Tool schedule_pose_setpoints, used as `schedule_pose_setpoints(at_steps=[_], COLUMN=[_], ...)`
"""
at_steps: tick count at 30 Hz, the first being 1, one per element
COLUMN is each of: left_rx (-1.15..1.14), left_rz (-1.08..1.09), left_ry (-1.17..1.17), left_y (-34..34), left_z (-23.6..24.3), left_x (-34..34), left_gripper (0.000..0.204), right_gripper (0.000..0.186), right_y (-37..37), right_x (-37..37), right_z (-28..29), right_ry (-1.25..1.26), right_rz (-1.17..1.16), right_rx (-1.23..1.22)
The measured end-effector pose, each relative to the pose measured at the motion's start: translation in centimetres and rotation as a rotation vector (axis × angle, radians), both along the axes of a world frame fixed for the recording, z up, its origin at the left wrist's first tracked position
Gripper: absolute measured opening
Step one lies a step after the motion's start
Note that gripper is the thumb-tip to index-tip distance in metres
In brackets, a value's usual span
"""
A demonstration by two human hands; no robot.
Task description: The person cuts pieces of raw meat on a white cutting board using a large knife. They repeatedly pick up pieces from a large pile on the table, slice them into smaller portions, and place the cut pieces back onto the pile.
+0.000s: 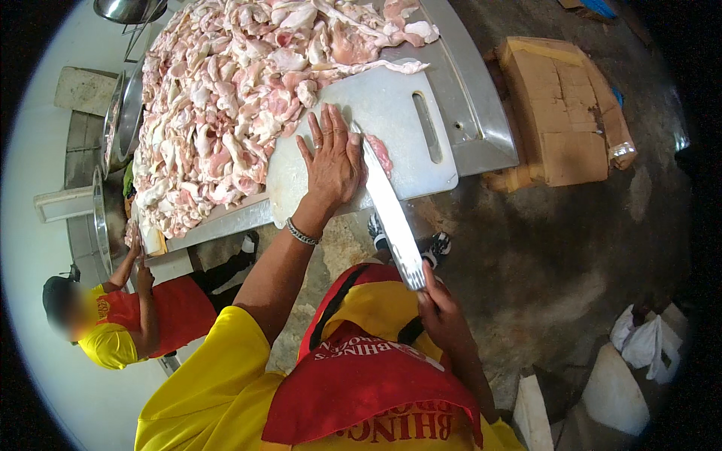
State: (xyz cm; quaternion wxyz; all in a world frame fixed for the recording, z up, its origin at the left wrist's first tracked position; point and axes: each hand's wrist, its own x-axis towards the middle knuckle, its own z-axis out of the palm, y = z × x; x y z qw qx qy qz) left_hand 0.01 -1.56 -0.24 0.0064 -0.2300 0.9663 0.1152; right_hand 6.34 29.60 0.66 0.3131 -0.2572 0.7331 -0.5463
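My left hand [332, 161] lies flat on a white cutting board [376, 96], its fingers stretched out and somewhat apart. Whether any meat is under the palm is hidden. A long knife [390, 210] with a bright, wide blade is gripped by the handle in my right hand [442, 304], near my apron. Its tip reaches the board, close beside my left fingers. On the blade's right side lies a small pink piece of meat [380, 155]. Beyond the board and to its left spreads a large heap of raw chicken pieces [226, 105].
The heap and board rest on a metal table [472, 113]. Right of it, a flattened cardboard box [560, 113] lies on the floor. At the left, a co-worker [169, 312] in a red apron has hands at the table's corner. White bags [647, 342] sit at lower right.
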Motion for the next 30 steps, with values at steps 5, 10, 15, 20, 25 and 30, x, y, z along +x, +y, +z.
schedule_pose_setpoints(at_steps=[5, 10, 15, 20, 25, 30], left_rx=[0.033, -0.019, -0.012, -0.055, -0.042, -0.082], left_rz=[-0.018, -0.033, -0.022, -0.023, -0.047, -0.079], left_ry=[0.017, -0.032, 0.001, -0.016, 0.029, 0.005], left_y=[-0.1, -0.4, -0.6, -1.1, -1.2, -1.4], left_z=[-0.2, -0.2, -0.5, -0.8, -0.9, -0.8], left_x=[0.2, 0.4, 0.7, 0.9, 1.2, 1.6], left_gripper=[0.067, 0.066, 0.067, 0.069, 0.071, 0.07], right_gripper=[0.047, 0.051, 0.051, 0.052, 0.052, 0.043], right_y=[-2.0, -7.0, -4.9, -0.8, -4.6, -6.7], right_x=[-1.4, -4.2, -2.2, -0.1, -2.3, -3.0], right_z=[0.3, -0.9, -1.2, -0.9, -1.7, -0.9], right_ry=[-0.138, -0.288, -0.186, -0.022, -0.174, -0.438], right_rz=[-0.043, -0.009, -0.008, 0.049, 0.041, -0.026], right_rx=[-0.063, -0.06, -0.022, -0.038, -0.05, 0.032])
